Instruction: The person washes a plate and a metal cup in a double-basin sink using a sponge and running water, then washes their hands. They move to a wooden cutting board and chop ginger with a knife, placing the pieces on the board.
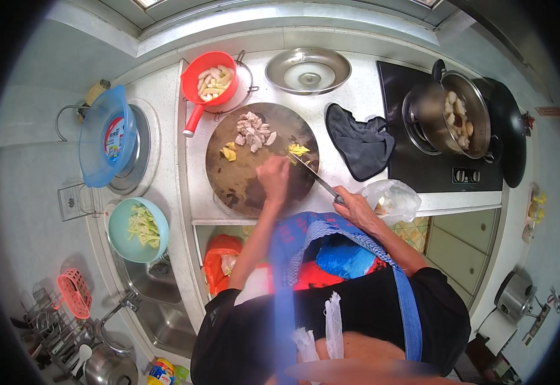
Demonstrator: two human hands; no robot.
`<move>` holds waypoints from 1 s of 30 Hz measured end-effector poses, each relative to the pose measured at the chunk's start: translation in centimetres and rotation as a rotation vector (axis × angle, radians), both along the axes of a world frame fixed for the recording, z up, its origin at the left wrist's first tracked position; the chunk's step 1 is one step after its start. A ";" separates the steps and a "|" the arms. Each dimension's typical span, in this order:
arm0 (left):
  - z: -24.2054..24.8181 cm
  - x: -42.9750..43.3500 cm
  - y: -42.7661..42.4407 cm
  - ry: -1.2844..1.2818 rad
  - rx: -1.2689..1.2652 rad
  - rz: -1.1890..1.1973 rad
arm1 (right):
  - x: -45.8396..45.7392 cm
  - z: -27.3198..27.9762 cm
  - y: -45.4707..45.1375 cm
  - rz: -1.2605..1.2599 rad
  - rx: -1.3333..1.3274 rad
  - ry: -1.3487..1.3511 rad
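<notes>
In my right hand (354, 206) is the handle of a kitchen knife (316, 177); its blade points up and left over the right part of a round cutting board (241, 185). Thin yellow slices (298, 149), likely ginger, lie at the knife's tip. My left hand (273, 174) is over the board just left of the blade, fingers bent downward; whether it pinches anything is hidden. A pile of raw meat pieces (253, 131) sits near the board's far side, and a few larger yellow pieces (229, 152) lie to its left.
Behind the board are a red strainer (234, 86) of pale pieces and a metal dish (308, 87). Rightward lie a dark cloth (357, 144), a plastic bag (397, 199) and a steel pot (477, 113) by the stove. A turquoise bowl (118, 236) of green vegetables stands left, by the sink.
</notes>
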State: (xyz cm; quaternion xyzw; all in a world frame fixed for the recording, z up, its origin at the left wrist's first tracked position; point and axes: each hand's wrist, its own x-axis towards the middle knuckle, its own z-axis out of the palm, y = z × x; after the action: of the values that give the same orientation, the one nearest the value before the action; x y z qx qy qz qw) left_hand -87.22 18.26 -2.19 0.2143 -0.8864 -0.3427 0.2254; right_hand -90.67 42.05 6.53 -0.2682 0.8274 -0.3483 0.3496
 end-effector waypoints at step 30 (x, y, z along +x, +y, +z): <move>-0.1 0.1 -0.3 -0.037 0.018 -0.024 | -0.3 -1.0 -0.6 0.071 -0.010 0.118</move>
State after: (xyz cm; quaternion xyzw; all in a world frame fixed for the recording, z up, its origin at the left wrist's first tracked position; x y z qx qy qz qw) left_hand -87.14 17.94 -2.29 0.2120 -0.8898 -0.3496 0.2029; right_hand -91.00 41.43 5.58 -0.3193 0.8348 -0.3235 0.3108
